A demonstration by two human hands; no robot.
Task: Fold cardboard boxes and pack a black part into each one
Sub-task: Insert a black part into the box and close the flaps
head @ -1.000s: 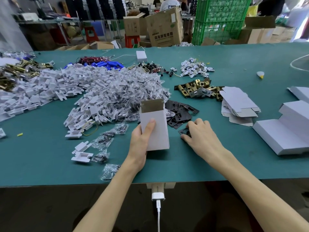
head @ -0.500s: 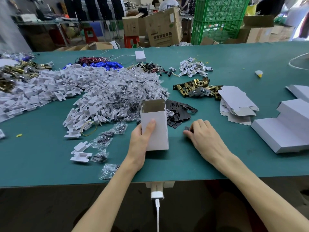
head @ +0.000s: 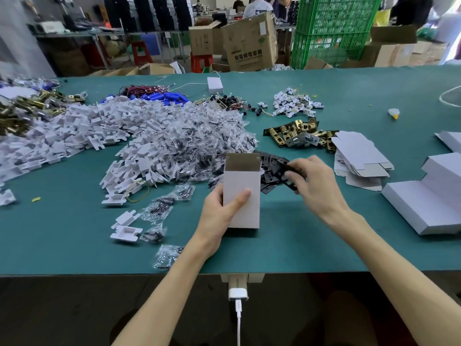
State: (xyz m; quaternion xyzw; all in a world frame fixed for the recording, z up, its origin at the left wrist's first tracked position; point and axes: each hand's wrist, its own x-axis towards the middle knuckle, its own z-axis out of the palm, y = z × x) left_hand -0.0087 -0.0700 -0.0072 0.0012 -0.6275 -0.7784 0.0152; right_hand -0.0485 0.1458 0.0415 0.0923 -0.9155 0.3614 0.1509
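Left hand (head: 222,211): wrapped around the lower half of the white box (head: 241,193), thumb pressed flat across the front face, fingers behind. The box stands upright on the green table (head: 311,248), tipped slightly away from the camera, top open with its flaps up and the brown inside showing.

Right hand (head: 315,187): fingers curled, pinching a flat black part (head: 281,171). The part is raised off the table, just right of the box's open mouth and not inside it. It is motion-blurred, so the exact finger placement is hard to read.

Directly behind and right of the box: a small heap of loose black parts (head: 267,183) lying flat on the table.

Further right: a stack of unfolded box blanks (head: 359,156), then several larger white cartons (head: 429,206) at the table's right side.

Beyond the heap: a cluster of brass latches (head: 296,134).

Left of the box: a wide pile of clear screw bags (head: 197,138), with a few strays near the left wrist, and a bigger spread of white plastic inserts (head: 82,131) running to the left edge.

Near edge, below the box: a white charger (head: 238,293) with its cable hanging down.
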